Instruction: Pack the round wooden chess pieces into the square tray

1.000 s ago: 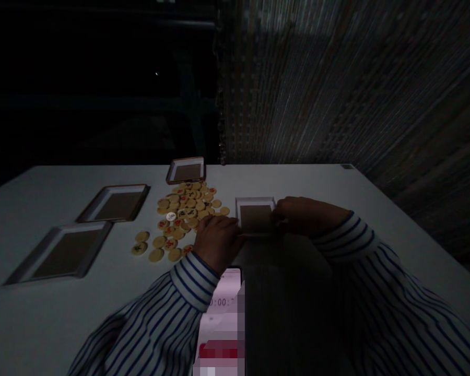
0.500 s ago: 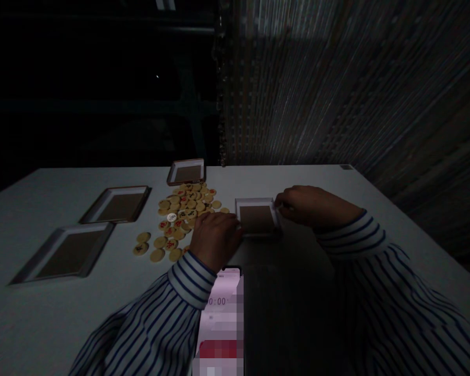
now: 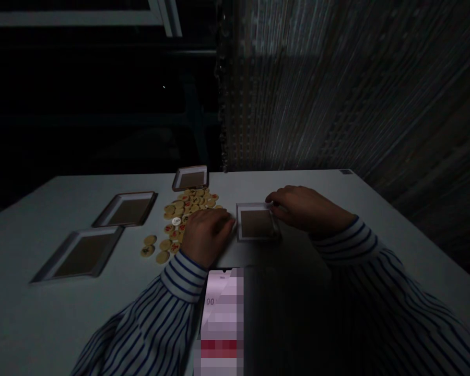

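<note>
In front of me a shallow rectangular tray (image 3: 255, 241), with a pale rim and a brown bottom, lies flat on the table. My right hand (image 3: 307, 209) is at its far right corner, fingers stretched over the rim and thumb apart beneath them. Close to the tray's left edge is my left hand (image 3: 206, 235), fingers bent and thumb apart, with nothing visible in it. Left of the tray lies a loose heap of round wooden xiangqi pieces (image 3: 179, 206), some showing red or black characters. My left hand covers part of the heap. One white disc (image 3: 176, 221) stands out among them.
Three more shallow trays lie leftward: one behind the heap (image 3: 190, 190), one at mid left (image 3: 155, 202), one nearer me (image 3: 105, 259). A lit phone (image 3: 221, 313) lies between my forearms. A strand curtain (image 3: 297, 104) hangs behind the white table (image 3: 376, 203). The room is dark.
My left hand has drawn slightly left, away from the tray's edge, its thumb more apart. My right hand has shifted slightly left over the tray's corner, its fingers straighter. The view has tilted up.
</note>
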`<action>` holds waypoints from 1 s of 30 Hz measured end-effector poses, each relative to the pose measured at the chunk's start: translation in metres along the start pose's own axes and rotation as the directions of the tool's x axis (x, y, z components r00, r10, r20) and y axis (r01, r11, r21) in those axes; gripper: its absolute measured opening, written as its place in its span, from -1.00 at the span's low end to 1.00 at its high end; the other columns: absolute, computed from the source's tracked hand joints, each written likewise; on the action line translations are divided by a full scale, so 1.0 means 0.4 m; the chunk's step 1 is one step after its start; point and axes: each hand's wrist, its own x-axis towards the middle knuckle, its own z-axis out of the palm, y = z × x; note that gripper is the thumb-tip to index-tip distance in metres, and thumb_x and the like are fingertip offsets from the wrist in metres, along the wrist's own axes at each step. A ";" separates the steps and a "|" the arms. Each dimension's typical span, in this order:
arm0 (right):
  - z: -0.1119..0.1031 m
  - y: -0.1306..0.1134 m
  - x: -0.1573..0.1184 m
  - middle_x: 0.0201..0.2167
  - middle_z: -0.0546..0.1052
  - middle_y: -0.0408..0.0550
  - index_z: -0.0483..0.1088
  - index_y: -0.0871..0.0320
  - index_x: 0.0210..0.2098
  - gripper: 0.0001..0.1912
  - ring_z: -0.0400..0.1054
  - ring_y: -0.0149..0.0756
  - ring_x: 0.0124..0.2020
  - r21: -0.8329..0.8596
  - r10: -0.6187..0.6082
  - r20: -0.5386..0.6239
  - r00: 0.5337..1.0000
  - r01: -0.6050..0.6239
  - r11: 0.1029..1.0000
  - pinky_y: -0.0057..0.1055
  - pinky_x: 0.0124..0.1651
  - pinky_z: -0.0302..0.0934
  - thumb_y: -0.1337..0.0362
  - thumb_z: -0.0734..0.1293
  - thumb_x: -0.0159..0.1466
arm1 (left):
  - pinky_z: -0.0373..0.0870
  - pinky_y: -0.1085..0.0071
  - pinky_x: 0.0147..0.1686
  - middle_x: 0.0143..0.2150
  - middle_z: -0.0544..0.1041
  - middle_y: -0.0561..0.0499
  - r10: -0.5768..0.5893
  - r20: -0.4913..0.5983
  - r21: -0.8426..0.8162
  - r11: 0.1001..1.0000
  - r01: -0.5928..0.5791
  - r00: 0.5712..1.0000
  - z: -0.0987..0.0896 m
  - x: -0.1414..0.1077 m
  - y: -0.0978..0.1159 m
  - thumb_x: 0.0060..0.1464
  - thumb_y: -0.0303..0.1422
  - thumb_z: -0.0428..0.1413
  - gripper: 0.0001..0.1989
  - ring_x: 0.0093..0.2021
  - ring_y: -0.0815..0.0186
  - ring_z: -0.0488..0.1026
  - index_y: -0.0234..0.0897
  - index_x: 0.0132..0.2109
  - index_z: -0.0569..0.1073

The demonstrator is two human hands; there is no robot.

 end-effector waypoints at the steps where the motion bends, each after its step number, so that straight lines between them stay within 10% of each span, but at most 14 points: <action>1: -0.002 -0.002 0.000 -0.23 0.49 0.04 0.36 0.17 -0.12 -0.68 0.33 -0.23 -0.24 0.005 0.001 -0.005 1.000 -0.001 1.000 -0.35 -0.25 0.13 0.21 0.11 0.22 | 0.30 0.22 -0.09 -0.21 0.53 -0.03 -0.006 -0.015 -0.011 1.000 0.006 1.000 -0.003 0.001 -0.002 0.03 -0.26 0.03 -0.78 -0.16 0.23 0.42 -0.25 -0.22 0.48; 30: -0.050 -0.078 0.005 -0.20 0.48 0.01 0.36 0.23 -0.09 -0.66 0.32 -0.28 -0.19 0.214 -0.008 -0.224 0.975 0.057 0.975 -0.36 -0.13 0.15 0.26 0.11 0.22 | 0.38 0.39 -0.20 -0.25 0.55 0.01 -0.331 -0.115 -0.052 0.943 0.327 0.937 -0.171 -0.074 -0.093 -0.01 -0.14 0.03 -0.70 -0.24 0.27 0.47 -0.22 -0.24 0.49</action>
